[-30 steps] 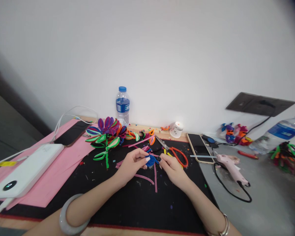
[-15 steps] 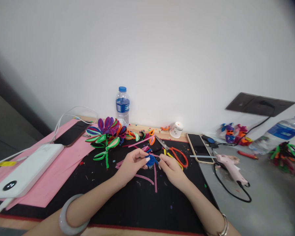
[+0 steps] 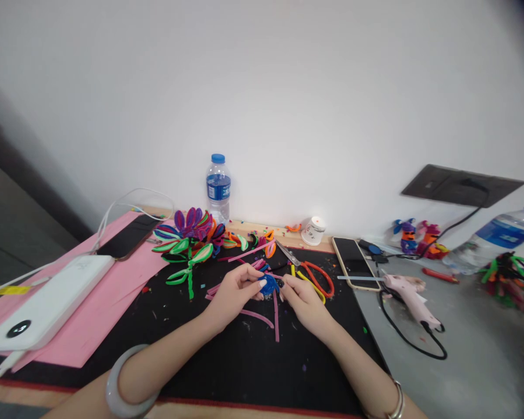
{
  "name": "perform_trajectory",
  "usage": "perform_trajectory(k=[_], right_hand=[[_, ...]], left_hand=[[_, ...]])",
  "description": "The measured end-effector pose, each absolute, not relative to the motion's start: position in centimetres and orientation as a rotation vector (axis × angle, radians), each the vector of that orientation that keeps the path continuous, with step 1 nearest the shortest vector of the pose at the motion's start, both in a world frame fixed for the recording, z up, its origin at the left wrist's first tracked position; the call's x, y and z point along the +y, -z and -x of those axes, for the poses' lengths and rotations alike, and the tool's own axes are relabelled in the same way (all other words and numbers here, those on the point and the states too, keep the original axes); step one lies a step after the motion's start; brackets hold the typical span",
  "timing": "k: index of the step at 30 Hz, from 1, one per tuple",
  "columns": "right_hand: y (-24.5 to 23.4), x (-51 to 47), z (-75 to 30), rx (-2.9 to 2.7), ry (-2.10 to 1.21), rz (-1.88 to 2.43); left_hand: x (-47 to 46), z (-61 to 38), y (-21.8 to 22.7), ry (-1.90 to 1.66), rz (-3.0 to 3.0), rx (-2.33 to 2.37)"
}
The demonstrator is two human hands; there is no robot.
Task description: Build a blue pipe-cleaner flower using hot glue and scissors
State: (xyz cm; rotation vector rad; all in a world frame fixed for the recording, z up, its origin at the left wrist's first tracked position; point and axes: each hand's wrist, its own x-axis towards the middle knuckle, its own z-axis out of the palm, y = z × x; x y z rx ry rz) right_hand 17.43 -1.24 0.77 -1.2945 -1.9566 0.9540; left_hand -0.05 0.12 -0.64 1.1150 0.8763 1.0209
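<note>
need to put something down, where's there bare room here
Mostly bare: the black mat between left forearm and right forearm; the gray tabletop nearer than the pink glue gun. Crowded: from the flower across to the scissors.

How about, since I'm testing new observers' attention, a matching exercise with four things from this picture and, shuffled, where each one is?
Things
1. small fuzzy blue piece
2. pale pink plastic glue gun
3. white rectangular power bank
4. small white paper cup

Places
A. on the smooth flat pink sheet
B. on the pale wooden strip at the back
C. at the fingertips of the left hand and right hand
D. on the flat grey surface at the right

Pairs: 1-C, 2-D, 3-A, 4-B
</note>
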Motion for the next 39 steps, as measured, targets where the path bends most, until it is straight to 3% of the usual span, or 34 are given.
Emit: perform_trajectory(k=[39], right_hand=[[0.24,-1.25,-17.15,-1.812,-1.047,1.288]], left_hand=[[-0.2,-0.03,1.04,-1.027,-1.074,0.844]])
